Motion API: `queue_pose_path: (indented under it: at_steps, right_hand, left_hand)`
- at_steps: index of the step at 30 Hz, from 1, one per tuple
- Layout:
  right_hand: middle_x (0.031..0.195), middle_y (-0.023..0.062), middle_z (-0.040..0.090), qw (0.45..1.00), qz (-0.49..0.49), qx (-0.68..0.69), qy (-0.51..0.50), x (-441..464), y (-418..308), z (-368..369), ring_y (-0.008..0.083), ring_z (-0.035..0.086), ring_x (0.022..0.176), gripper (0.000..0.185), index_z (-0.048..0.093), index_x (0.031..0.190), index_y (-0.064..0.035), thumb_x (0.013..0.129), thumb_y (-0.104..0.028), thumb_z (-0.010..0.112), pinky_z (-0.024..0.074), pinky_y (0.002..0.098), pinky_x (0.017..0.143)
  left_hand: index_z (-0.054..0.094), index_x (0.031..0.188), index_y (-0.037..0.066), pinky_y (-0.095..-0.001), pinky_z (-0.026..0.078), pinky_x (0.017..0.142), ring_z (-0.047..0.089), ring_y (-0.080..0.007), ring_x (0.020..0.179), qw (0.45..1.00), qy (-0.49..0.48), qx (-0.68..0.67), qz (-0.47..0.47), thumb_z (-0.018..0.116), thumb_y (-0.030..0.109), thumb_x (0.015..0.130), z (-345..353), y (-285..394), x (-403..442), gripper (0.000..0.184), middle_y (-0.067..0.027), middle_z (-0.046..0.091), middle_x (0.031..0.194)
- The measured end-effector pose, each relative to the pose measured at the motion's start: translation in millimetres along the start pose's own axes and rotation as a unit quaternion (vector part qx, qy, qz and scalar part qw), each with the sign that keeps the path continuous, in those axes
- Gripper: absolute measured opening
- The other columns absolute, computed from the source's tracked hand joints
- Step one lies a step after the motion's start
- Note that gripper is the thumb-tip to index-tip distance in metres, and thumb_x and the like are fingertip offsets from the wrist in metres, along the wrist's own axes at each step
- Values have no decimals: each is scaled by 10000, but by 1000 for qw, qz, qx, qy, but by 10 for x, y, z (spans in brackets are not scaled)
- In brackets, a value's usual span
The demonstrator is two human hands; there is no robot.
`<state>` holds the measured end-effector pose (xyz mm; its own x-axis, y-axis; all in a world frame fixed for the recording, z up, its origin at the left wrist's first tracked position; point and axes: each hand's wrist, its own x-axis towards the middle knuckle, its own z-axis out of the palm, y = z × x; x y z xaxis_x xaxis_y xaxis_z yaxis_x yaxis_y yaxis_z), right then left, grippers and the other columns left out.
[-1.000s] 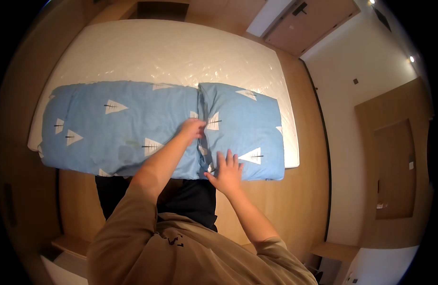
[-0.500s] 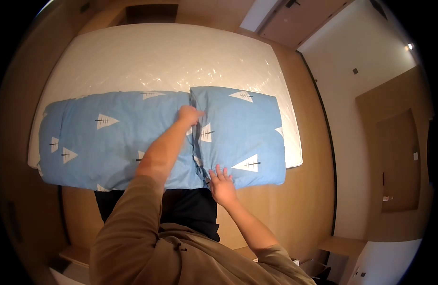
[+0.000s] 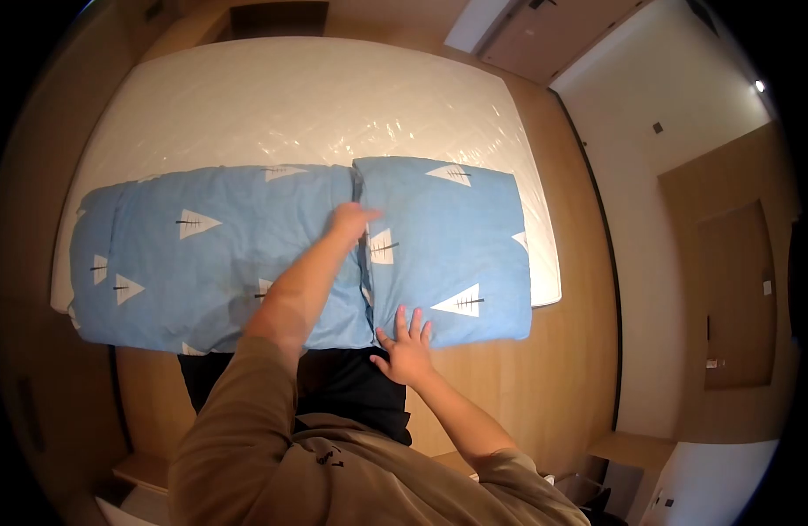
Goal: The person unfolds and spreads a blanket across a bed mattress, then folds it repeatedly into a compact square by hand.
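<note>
A blue quilt (image 3: pixel 220 254) printed with white tree shapes lies folded into a long thick strip across the near side of the bed. Its right end is doubled over as a raised flap (image 3: pixel 457 237), with a dark crease along the flap's left edge. At the upper part of that crease is my left hand (image 3: pixel 355 221), slightly blurred, with a finger stretched out to the right over the flap. Down at the quilt's near edge, my right hand (image 3: pixel 407 352) rests its spread fingers on the flap's lower left corner, holding nothing.
Beneath the quilt is a pale mattress (image 3: pixel 308 96) in shiny plastic wrap. Wooden floor (image 3: pixel 579 263) runs along its right side, with a white wall (image 3: pixel 658 167) beyond. A wooden ledge (image 3: pixel 632 449) stands at the lower right.
My right hand has shifted slightly left and its fingers have spread, the thumb now out to the side. My left hand has moved slightly down the crease. The flap's edge lies closer against the quilt.
</note>
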<state>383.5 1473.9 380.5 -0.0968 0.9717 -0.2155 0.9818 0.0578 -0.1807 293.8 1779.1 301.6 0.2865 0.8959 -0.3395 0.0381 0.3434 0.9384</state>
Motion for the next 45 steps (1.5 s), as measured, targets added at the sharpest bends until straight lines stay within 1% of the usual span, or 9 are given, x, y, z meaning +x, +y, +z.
queue_pose_path:
  at_steps: [8, 12, 15, 18, 27, 33, 38, 41, 45]
  right_hand:
    - [1473, 180, 328, 959, -114, 254, -49, -287, 398, 316, 437, 192, 1385, 350, 694, 1043, -104, 847, -390, 644, 161, 666, 1063]
    - [1359, 110, 459, 689, 207, 692, 56, -659, 549, 815, 306, 426, 1239, 397, 636, 1084, -68, 873, -404, 639, 335, 544, 1006]
    - [1227, 49, 550, 433, 447, 771, 134, -499, 443, 519, 235, 559, 1046, 491, 541, 1209, -79, 878, -429, 636, 469, 416, 881]
    - [1136, 44, 584, 373, 340, 859, 92, -211, 558, 455, 221, 597, 934, 581, 453, 1280, -100, 862, -454, 648, 499, 331, 744]
    - [1035, 57, 628, 507, 392, 767, -25, -35, 581, 404, 206, 633, 751, 599, 475, 1278, -133, 863, -549, 593, 543, 337, 594]
    - [1092, 72, 639, 330, 272, 903, 32, -19, 474, 281, 224, 649, 938, 516, 521, 1239, -87, 903, -476, 571, 555, 364, 812]
    - [978, 52, 672, 190, 176, 965, -35, -52, 809, 407, 200, 660, 834, 339, 600, 1080, -81, 922, -377, 547, 567, 335, 721]
    - [906, 44, 681, 185, 183, 965, 34, -101, 634, 147, 208, 660, 755, 311, 612, 1020, -62, 906, -344, 545, 564, 325, 687]
    - [1018, 62, 672, 250, 186, 950, -6, -61, 540, 168, 227, 665, 811, 370, 599, 1083, -83, 922, -407, 525, 559, 351, 716]
  left_hand:
    - [608, 814, -4, -307, 471, 484, 578, -185, 528, 988, 93, -121, -21, 748, 320, 785, -48, -280, -490, 354, -85, 639, 722]
    - [612, 890, -17, -282, 489, 619, 602, -160, 656, 991, 126, 5, 47, 777, 295, 763, 157, -372, -1340, 376, -73, 647, 769]
    - [583, 1022, -48, -320, 509, 742, 624, -197, 849, 997, -58, -41, -29, 803, 290, 727, 257, -268, -1622, 500, -122, 652, 949]
    - [543, 1111, -60, -334, 503, 820, 614, -227, 985, 997, -62, -34, -11, 811, 265, 715, 547, -149, -1681, 577, -151, 631, 1069]
    - [370, 1336, -28, -368, 449, 963, 528, -250, 1171, 992, -122, -14, 26, 787, 277, 744, 551, -246, -1821, 785, -166, 503, 1302]
    - [295, 1439, 69, -492, 428, 967, 401, -270, 1306, 928, -190, -259, -190, 353, 539, 962, 313, -571, -2081, 672, -103, 405, 1412]
    - [505, 1203, -7, -395, 536, 714, 596, -243, 943, 975, -102, -131, -147, 600, 273, 892, 286, -840, -2073, 429, -139, 562, 1154]
    - [533, 1100, -48, -293, 520, 473, 615, -197, 537, 987, -62, -71, -127, 682, 163, 825, 310, -1063, -2010, 377, -120, 636, 860]
    - [543, 1099, -50, -342, 539, 535, 649, -245, 709, 982, -91, -18, -162, 592, 128, 849, 303, -892, -2070, 311, -135, 628, 894]
